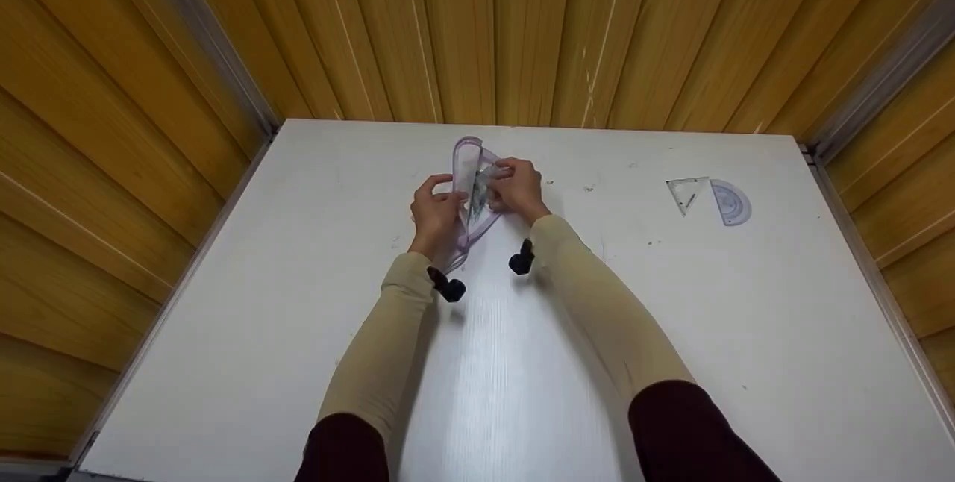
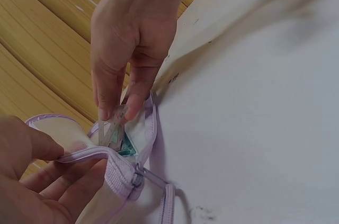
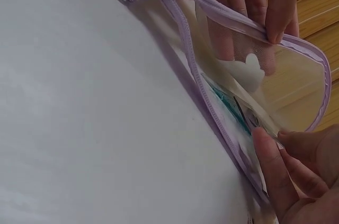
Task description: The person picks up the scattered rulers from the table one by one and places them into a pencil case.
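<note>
Sleeved forearms (image 1: 612, 318) are stretched over the white tabletop (image 1: 261, 303). Near its far edge, a purple-trimmed mesh pouch (image 3: 296, 89) is held open, its rim clamped in the grip of the left hand (image 1: 435, 215); a clear piece (image 2: 113, 131) is pinched at the mouth by the right hand (image 1: 518, 187). Snags are best avoided by guiding that piece clear of the zip (image 3: 212, 112).
</note>
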`<state>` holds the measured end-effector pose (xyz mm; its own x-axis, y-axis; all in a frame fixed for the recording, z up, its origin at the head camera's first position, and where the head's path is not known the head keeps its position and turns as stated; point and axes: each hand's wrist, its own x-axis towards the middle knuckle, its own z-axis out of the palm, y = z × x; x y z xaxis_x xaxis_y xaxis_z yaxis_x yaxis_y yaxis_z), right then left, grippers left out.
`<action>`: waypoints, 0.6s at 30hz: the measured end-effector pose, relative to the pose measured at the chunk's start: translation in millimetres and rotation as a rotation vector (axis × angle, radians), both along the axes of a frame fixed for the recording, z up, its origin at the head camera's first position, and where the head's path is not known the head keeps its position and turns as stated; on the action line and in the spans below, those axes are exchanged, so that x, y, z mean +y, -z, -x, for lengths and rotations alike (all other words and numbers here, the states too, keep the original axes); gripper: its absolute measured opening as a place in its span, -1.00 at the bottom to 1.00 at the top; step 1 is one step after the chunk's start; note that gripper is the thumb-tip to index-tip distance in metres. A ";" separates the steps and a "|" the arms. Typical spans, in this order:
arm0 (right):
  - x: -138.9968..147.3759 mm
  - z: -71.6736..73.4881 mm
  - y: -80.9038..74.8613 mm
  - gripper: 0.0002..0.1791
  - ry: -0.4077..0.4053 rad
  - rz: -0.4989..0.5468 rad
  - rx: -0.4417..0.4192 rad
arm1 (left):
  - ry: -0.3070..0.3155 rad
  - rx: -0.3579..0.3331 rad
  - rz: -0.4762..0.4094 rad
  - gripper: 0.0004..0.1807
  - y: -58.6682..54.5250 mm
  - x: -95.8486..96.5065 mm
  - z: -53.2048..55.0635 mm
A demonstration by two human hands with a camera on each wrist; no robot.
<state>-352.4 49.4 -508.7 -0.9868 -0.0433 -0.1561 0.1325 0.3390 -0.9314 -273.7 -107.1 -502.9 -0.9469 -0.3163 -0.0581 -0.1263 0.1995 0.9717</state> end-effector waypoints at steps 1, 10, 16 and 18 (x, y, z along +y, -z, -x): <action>-0.5 0.3 0.4 -0.52 0.003 -0.002 0.000 | 0.002 0.001 -0.001 -0.59 -0.1 0.1 -0.1; -5.7 -1.0 0.7 -0.55 0.008 0.013 -0.043 | -0.009 -0.013 -0.010 -0.56 -0.2 1.0 0.8; -7.8 -1.1 0.9 -0.58 0.014 0.008 -0.031 | -0.010 -0.016 -0.028 -0.56 0.2 1.4 1.2; -8.0 -1.3 0.9 -0.58 0.014 0.008 -0.027 | -0.009 -0.018 -0.034 -0.55 -0.3 1.5 1.0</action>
<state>-351.0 41.4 -509.7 -0.9827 -0.0307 -0.1826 0.1625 0.3296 -0.9300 -274.8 -105.6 -502.5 -0.9425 -0.3229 -0.0863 -0.1460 0.1653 0.9754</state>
